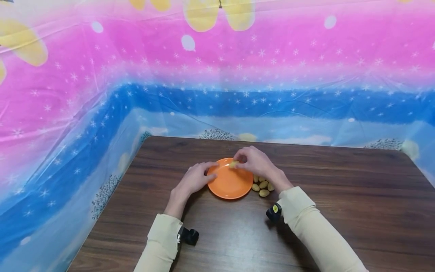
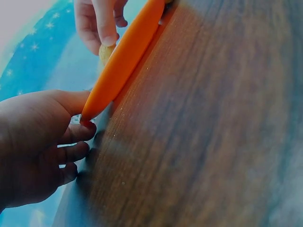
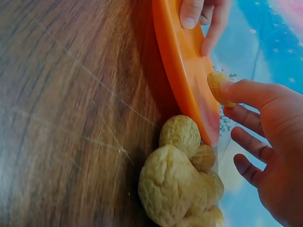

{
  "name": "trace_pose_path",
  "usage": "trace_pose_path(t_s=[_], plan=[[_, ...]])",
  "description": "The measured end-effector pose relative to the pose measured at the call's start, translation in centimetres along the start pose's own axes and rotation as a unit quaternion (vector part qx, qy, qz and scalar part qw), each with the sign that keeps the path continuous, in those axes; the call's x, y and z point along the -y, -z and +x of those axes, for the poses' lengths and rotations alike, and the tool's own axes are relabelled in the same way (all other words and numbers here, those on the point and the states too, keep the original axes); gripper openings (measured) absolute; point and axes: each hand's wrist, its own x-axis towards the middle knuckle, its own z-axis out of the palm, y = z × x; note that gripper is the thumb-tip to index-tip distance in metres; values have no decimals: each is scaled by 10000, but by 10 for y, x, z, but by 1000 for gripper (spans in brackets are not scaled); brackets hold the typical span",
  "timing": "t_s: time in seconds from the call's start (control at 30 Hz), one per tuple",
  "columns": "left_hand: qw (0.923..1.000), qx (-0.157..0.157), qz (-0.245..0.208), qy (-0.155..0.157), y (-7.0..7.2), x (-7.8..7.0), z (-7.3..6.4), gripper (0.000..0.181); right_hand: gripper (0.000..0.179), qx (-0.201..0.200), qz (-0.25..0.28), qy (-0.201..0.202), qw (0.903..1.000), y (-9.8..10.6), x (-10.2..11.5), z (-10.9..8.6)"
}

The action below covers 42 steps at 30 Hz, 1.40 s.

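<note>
On the table stands a round orange plate (image 1: 230, 185). My left hand (image 1: 197, 176) holds its left rim, with the thumb reaching over the edge and a fingertip right at the rim. Over the plate's far right part, my right hand (image 1: 256, 161) pinches a small yellow-brown wrinkled oval piece (image 3: 218, 88), potato-like, between thumb and fingers. The other fingers of that hand are spread apart behind it. Several similar oval pieces (image 3: 165, 182) lie in a heap beside the plate's right edge, partly hidden under my right wrist in the head view.
The dark wood-grain table (image 1: 224, 230) stretches out on all sides of the plate. Behind it and along the left hangs a pink and blue cloth (image 1: 217, 98) with snowflakes. A black wrist camera (image 1: 273, 212) sticks out from each cream sleeve (image 1: 316, 226) close over the table.
</note>
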Motion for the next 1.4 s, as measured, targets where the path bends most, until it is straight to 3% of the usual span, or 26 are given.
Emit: trace_pose_path(t_s=[0.43, 0.8, 1.4], plan=[[9997, -40, -251, 54, -2, 1, 0, 43, 19, 32, -148, 45, 9999, -12, 2, 6], [9989, -4, -471, 49, -2, 5, 1, 42, 19, -315, -256, 212, 9990, -1, 6, -19], [9983, -98, -560, 92, -5, 6, 0, 41, 20, -338, -182, 186, 9991, 8, -5, -50]])
